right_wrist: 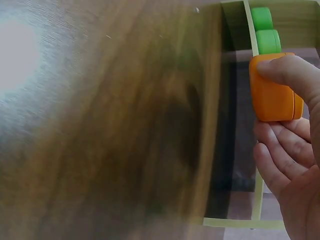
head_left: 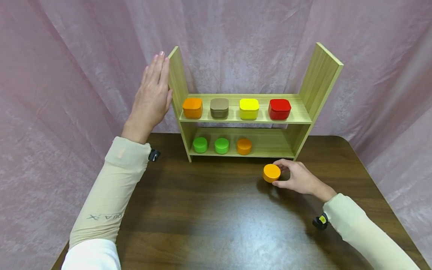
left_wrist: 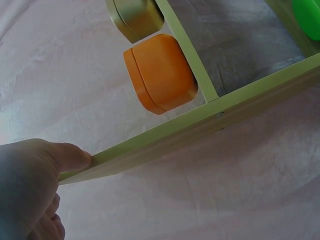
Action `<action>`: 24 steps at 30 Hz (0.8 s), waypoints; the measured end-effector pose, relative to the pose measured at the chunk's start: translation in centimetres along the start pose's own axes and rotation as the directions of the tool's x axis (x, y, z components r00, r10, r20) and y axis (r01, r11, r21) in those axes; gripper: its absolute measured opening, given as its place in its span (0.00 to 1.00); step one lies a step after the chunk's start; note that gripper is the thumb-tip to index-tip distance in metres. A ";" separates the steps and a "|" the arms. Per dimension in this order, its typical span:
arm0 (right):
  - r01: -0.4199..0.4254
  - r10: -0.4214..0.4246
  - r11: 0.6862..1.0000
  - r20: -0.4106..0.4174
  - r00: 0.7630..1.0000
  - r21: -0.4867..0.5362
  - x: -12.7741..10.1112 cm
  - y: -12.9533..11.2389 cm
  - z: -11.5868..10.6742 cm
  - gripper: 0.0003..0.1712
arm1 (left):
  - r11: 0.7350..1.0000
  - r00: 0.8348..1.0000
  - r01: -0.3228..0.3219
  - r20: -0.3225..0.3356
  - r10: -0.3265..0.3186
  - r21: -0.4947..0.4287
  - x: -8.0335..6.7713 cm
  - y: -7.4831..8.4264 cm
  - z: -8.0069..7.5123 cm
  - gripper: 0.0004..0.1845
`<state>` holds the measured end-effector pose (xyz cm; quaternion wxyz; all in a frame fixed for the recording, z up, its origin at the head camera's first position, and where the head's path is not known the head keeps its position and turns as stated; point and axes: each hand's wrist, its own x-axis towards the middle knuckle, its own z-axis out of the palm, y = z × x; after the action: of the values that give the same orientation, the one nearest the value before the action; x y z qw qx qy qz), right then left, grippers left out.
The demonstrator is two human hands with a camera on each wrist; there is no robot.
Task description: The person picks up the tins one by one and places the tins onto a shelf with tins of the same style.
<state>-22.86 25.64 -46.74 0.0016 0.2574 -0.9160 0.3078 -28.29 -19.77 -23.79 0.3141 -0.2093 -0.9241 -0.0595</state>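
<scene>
My right hand (head_left: 297, 177) pinches a round orange tin (head_left: 271, 173) between thumb and fingers, in front of the shelf's lower right part. In the right wrist view the thumb lies across the orange tin (right_wrist: 274, 92) and the fingers are on its other side. My left hand (head_left: 152, 92) is at the left side panel of a two-tier wooden shelf (head_left: 245, 122), its fingers straight and together. The left wrist view shows its thumb (left_wrist: 70, 156) touching the panel's edge.
On the upper tier stand square tins: orange (head_left: 192, 108), brown (head_left: 219, 108), yellow (head_left: 249, 109) and red (head_left: 279, 109). The lower tier holds two round green tins (head_left: 200, 145) and an orange one (head_left: 244, 146) towards the left. A pink curtain (head_left: 243, 45) hangs behind the brown table (head_left: 202, 210).
</scene>
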 end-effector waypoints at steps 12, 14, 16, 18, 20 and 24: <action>-0.019 0.019 1.000 -0.065 0.998 0.003 2.3 -0.1 -1.6 0.33 | 1.000 1.000 0.004 0.007 -0.004 0.000 0.1 -0.1 -0.1 0.41; -0.033 0.034 0.999 -0.070 0.997 0.017 2.7 -0.2 -1.7 0.33 | 1.000 1.000 0.007 0.010 -0.007 0.002 0.0 -0.1 -0.1 0.41; -0.049 0.051 0.998 -0.075 0.996 0.028 3.1 -0.2 -1.8 0.33 | 1.000 1.000 0.010 0.013 -0.010 -0.003 0.0 -0.1 -0.1 0.41; -0.070 0.073 0.997 -0.081 0.994 0.037 3.4 -0.2 -1.9 0.33 | 1.000 1.000 0.011 0.015 -0.010 -0.008 0.0 -0.1 -0.1 0.41; -0.094 0.098 0.994 -0.087 0.991 0.048 3.7 -0.2 -2.0 0.33 | 1.000 1.000 0.009 0.014 -0.009 -0.012 0.0 -0.1 -0.1 0.41; -0.144 0.150 0.988 -0.098 0.984 0.064 4.3 0.0 -2.1 0.35 | 1.000 1.000 0.003 0.010 -0.002 -0.016 0.0 -0.1 0.0 0.41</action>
<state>-26.95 24.84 -44.35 0.0188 0.1727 -0.9222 0.3456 -28.35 -19.85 -23.77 0.3079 -0.2109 -0.9254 -0.0662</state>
